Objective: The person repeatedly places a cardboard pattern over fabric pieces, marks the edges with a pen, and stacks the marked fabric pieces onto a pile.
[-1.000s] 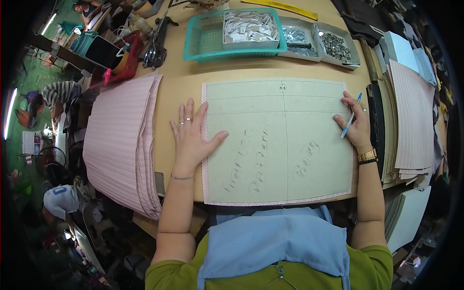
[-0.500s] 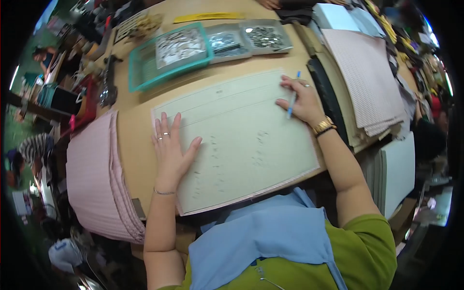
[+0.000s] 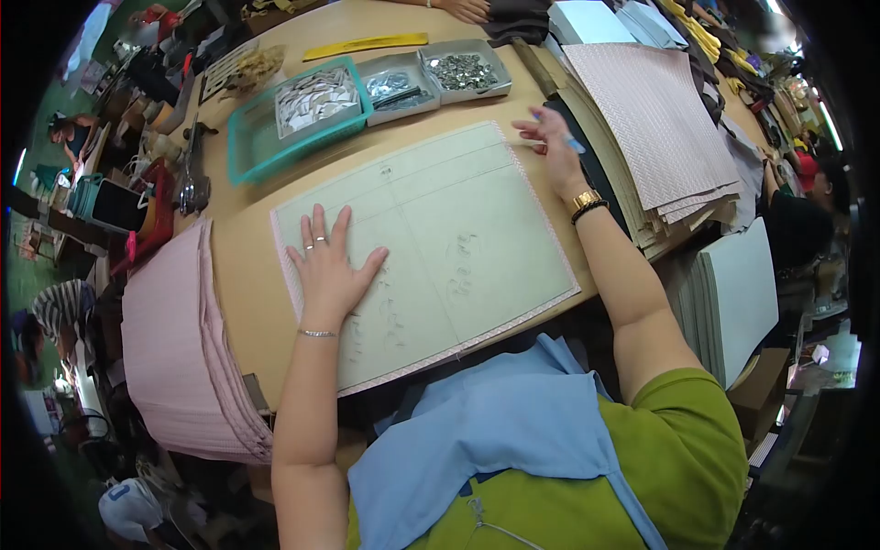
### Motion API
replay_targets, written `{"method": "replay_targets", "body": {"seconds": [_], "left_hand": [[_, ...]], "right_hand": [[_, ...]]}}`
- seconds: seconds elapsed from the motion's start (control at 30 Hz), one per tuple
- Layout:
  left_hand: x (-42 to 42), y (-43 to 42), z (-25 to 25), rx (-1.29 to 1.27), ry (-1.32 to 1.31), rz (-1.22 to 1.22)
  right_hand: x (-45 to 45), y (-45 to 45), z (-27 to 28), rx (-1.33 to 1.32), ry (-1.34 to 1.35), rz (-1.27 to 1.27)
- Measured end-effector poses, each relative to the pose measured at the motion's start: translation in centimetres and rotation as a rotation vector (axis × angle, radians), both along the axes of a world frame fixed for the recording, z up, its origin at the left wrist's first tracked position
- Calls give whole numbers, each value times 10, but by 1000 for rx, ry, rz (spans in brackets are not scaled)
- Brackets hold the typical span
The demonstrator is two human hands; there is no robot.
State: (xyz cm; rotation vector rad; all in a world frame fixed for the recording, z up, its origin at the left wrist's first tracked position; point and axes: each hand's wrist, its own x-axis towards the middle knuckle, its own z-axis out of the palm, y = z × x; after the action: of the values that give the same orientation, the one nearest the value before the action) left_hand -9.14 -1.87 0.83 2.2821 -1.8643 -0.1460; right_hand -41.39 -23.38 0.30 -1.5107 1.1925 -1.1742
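A pale green pattern sheet (image 3: 440, 215) with ruled lines and handwriting lies on the table, with a pink textured edge showing beneath it. Flat on its left part, fingers spread, rests my left hand (image 3: 332, 266), wearing rings. My right hand (image 3: 555, 151) is at the sheet's upper right edge, its fingers curled round a blue-and-white pen (image 3: 575, 145). Motion blurs the pen and fingertips, and I cannot tell whether they touch the sheet.
Pink textured sheets are stacked at left (image 3: 174, 339) and right (image 3: 646, 119). Beyond the pattern sheet stand a teal basket (image 3: 240, 147), a box of metal pieces (image 3: 461, 71) and a yellow ruler (image 3: 365, 46). Another person's hand (image 3: 466, 9) is at the far edge.
My right hand has moved away from me and outward to the sheet's right edge, with the pen tilting over. My left hand has shifted slightly on the sheet. The view has shifted too.
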Motion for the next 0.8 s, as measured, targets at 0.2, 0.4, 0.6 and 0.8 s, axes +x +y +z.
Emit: {"method": "replay_targets", "body": {"seconds": [0.2, 0.4, 0.6, 0.8], "left_hand": [[3, 1, -8, -52, -17, 12], [4, 0, -12, -86, 32, 21], [5, 0, -8, -50, 52, 18], [7, 0, -14, -79, 50, 6]], "right_hand": [[76, -2, 18, 33, -212, 177], [214, 27, 4, 71, -250, 631], [303, 64, 5, -111, 71, 661], [319, 70, 9, -218, 219, 657]]}}
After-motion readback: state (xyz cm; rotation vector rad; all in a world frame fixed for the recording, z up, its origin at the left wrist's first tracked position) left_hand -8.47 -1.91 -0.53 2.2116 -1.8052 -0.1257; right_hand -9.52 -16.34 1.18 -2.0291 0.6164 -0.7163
